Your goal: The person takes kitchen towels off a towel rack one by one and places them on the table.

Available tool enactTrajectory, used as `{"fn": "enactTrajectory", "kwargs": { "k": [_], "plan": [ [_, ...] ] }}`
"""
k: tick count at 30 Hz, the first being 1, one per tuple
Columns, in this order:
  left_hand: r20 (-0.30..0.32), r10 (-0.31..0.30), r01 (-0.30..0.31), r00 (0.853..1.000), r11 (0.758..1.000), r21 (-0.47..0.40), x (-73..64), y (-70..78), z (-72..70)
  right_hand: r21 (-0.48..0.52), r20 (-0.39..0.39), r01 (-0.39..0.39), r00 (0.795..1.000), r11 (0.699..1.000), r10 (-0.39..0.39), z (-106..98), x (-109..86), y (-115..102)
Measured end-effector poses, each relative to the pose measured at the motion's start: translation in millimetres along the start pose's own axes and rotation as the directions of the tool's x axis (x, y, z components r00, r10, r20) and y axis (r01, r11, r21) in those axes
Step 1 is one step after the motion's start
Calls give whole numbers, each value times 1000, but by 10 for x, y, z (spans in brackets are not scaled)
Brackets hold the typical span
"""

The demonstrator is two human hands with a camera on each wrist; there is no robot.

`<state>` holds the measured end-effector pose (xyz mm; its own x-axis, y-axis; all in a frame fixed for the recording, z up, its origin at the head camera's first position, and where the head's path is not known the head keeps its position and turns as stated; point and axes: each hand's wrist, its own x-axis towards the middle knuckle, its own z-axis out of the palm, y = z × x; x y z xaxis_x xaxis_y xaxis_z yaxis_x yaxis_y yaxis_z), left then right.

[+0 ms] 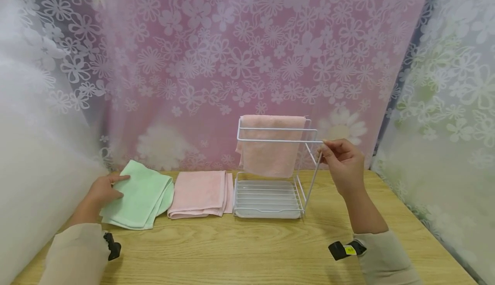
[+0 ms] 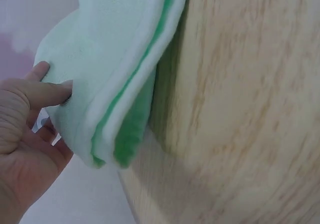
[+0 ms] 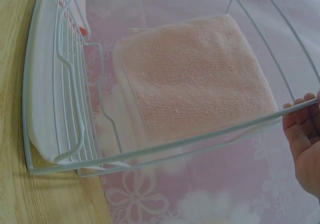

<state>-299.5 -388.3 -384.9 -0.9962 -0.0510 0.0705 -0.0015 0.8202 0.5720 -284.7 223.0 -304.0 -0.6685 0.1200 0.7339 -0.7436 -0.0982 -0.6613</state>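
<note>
- Nearest are two pale sleeves (image 1: 75,255), each with a black device (image 1: 112,247) at the wrist, over the wood-grained surface (image 1: 224,250).
- The left grip (image 1: 101,190) pinches the left edge of a folded green cloth (image 1: 139,197), with the thumb on its upper face and some fingers behind the edge. The cloth lies at the far left of the surface.
- That cloth looks light, soft and limp, not fragile or slippery. Its layers would probably slide apart if only the top one were taken, so the best hold seems to be through all the layers at the fold.
- Just right of it lies a folded pink cloth (image 1: 199,192), likely as soft and light, best taken by its folded edge.
- Further right stands a white wire rack (image 1: 278,140), its base around a shallow white tray (image 1: 270,215).
- The right grip (image 1: 346,167) holds the upper right near corner of the rack between thumb and fingers. The frame looks stiff but light and likely to shift if pulled, so a corner is a sound place to steady it.
- A second pink cloth, the hanging one (image 1: 270,160), drapes over the rack's far top bar.
- Farthest is a flowered pink curtain (image 1: 239,40).
</note>
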Motion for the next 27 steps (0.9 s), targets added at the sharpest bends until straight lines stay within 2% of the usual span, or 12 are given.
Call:
{"fn": "enactTrajectory", "kwargs": {
  "k": [9, 15, 22, 27],
  "plan": [
    [-46, 19, -12, 999, 990, 139, -48, -43, 21, 20, 6, 11, 1000, 1000, -11, 0, -3, -3],
    [-50, -33, 38, 998, 995, 97, -78, -110, 40, -5, -1, 9, 1000, 1000, -9, -4, -5, -2],
    [-54, -54, 58, 997, 995, 82, -85, -190, 75, -21, 0, 12, 1000, 1000, -12, -2, -2, -4],
    [-37, -82, 83, 996, 996, 28, -92, -187, 76, -42, -11, 12, 1000, 999, -12, -4, -6, -5]
  ]
}}
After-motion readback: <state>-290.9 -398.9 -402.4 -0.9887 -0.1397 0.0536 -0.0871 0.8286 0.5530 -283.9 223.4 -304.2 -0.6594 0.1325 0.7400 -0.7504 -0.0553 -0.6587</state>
